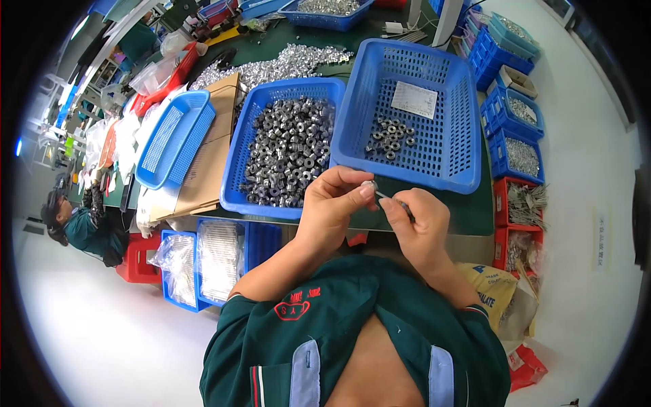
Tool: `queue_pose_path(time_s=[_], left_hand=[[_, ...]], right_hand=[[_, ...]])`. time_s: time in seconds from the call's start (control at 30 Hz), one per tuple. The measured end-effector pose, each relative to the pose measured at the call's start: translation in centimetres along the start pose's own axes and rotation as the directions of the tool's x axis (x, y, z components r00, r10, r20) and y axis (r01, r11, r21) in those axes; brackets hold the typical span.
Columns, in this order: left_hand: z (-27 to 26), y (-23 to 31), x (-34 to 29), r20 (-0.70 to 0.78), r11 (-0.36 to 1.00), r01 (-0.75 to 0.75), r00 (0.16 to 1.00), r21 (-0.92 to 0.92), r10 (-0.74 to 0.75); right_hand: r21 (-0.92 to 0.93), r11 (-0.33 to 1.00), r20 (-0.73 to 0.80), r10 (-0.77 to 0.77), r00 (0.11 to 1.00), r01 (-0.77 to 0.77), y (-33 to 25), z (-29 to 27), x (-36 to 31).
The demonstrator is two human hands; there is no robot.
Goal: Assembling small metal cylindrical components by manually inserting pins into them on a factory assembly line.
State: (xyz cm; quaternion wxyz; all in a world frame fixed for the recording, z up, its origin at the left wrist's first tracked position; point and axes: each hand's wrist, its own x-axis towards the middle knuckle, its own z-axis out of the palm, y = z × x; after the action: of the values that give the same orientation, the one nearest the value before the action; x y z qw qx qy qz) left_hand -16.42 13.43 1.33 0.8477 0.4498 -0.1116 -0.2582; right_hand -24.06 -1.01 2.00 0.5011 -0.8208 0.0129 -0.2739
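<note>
Over the table's near edge, my left hand (331, 207) pinches a small metal ring-shaped part (370, 183) between thumb and forefinger. My right hand (422, 220) is closed on a thin grey rod-like tool (381, 195), whose tip meets the part; its exact kind is too small to tell. Just beyond my left hand stands a blue basket (234, 159) heaped with short metal ring parts (288, 149). To its right, a larger blue basket (434, 159) holds a small cluster of similar rings (391, 139) and a white paper slip (414, 100).
A light-blue basket (150, 159) lies on cardboard (203, 149) at the left. Shiny small parts (285, 64) are piled behind the baskets. Stacked blue and red bins (502, 203) line the right. Blue crates (251, 244) stand below the table; a co-worker (88, 227) sits far left.
</note>
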Motion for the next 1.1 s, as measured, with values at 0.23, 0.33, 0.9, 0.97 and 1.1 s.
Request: queue_pose_path(time_s=[0.23,0.33,0.9,0.97,1.1], left_hand=[[1.5,0.2,1.1,0.038,0.995,0.017,0.999,0.095,-0.021],[2.3,0.5,2.1,0.084,0.979,0.057,0.994,0.194,-0.074],[-1.4,-3.7,18.2,0.436,-0.596,-0.627,0.778,0.501,-0.453],[-1.6,-3.7,18.1,0.497,-0.578,-0.623,0.777,0.526,-0.386],[-0.9,1.8,15.8,0.578,-0.430,-0.589,0.798,0.684,-0.173]], right_hand=[[-0.293,0.899,-0.085,-0.363,0.928,0.325,0.9,-1.2,0.3],[0.017,0.999,-0.050,-0.027,0.998,0.027,1.5,-2.2,-0.2],[0.189,0.924,0.096,0.320,0.942,-0.333,5.0,-2.7,-4.0],[0.148,0.922,0.129,0.341,0.931,-0.358,5.0,-2.9,-4.1],[0.183,0.915,0.167,0.332,0.929,-0.360,4.9,-2.4,-4.1]])
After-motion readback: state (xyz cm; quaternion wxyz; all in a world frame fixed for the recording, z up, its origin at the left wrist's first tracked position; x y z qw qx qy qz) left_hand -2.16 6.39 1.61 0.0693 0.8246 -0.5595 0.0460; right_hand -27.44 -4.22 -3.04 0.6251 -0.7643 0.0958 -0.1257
